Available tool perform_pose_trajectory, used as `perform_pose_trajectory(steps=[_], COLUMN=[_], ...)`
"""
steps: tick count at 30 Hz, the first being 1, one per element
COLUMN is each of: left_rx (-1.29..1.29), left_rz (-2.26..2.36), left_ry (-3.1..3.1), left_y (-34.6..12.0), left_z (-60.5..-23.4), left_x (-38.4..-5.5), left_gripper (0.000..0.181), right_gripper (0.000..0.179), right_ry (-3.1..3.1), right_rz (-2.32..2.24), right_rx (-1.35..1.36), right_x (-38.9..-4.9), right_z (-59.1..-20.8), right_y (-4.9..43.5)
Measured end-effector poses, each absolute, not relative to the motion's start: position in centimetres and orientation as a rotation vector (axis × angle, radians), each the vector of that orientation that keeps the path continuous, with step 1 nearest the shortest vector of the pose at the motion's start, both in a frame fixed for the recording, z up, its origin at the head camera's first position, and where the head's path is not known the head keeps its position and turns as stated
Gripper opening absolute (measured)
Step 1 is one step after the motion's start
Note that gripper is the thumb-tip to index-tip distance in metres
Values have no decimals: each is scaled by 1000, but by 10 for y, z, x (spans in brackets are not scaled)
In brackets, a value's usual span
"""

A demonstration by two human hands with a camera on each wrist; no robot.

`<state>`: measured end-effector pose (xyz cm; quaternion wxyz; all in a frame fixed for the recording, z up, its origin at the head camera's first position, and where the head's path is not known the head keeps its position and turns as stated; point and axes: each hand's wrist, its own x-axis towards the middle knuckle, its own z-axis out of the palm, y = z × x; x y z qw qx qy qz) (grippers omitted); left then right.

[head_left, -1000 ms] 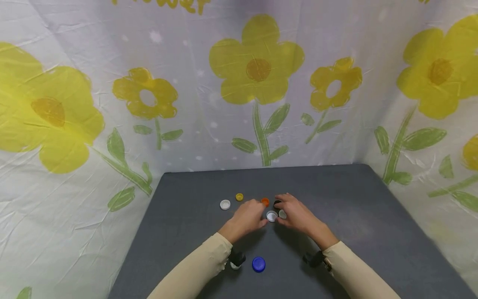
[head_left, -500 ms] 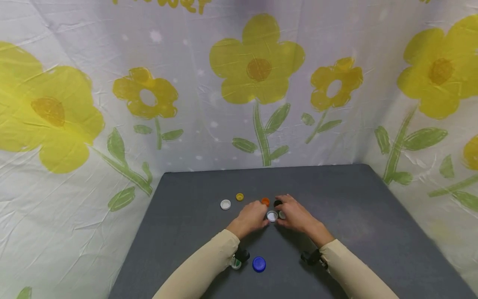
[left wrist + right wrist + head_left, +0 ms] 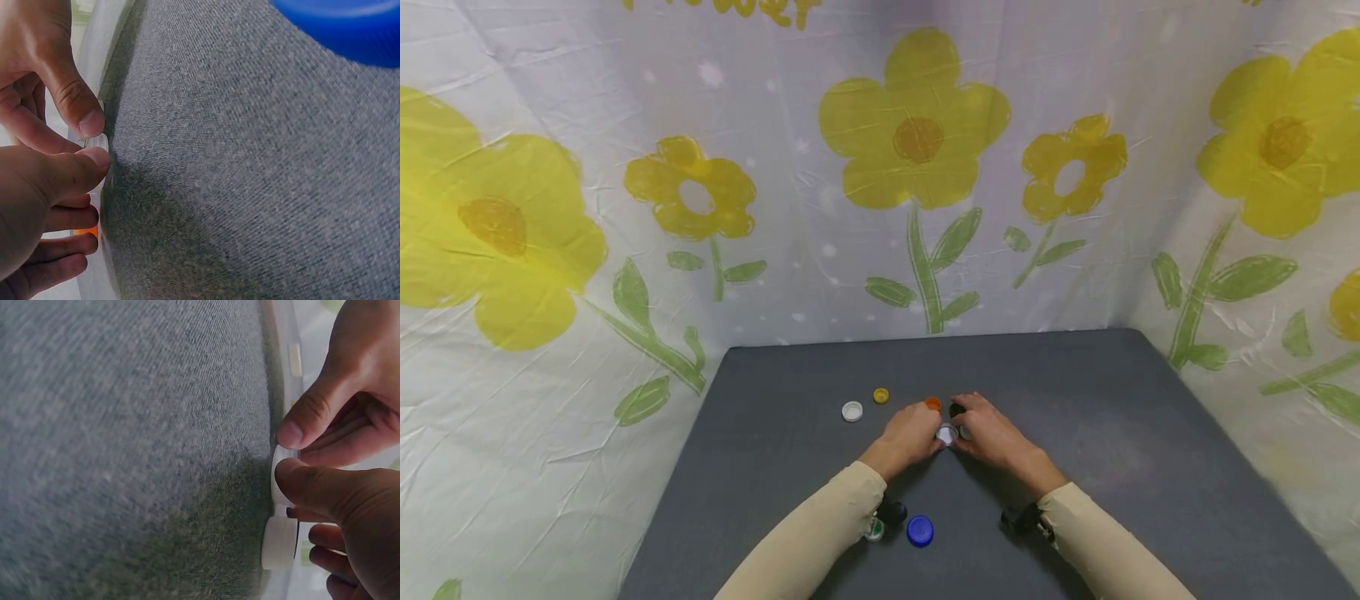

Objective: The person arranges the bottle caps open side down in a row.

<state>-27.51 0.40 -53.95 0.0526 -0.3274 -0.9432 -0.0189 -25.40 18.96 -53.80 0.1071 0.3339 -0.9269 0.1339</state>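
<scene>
Your left hand (image 3: 912, 431) and right hand (image 3: 990, 429) hold the white cap (image 3: 947, 434) in narrow pinches on the table (image 3: 1060, 375), near the orange cap (image 3: 933, 403). Press evenly from 2 sides so it won't tip.

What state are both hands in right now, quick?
Left hand: holding the white cap, thumb and finger.
Right hand: holding the same cap, opposite side.
</scene>
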Motion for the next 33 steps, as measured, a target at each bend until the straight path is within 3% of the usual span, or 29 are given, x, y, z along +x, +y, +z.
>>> perform_pose_trajectory(steps=[14,33], left_rx=[-1003,-1117], left_rz=[-69,-54], left_ry=[-2813,-2677], left_y=[-1,-13], left_z=[-524,-472], left_x=[-264,-231], left_gripper=[22,19], right_gripper=[23,28], right_ry=[-2710,-2583], right_rz=[504,639], right_rx=[946,891], right_x=[-242,-209], right_z=[-525,-490], right_y=[191,196])
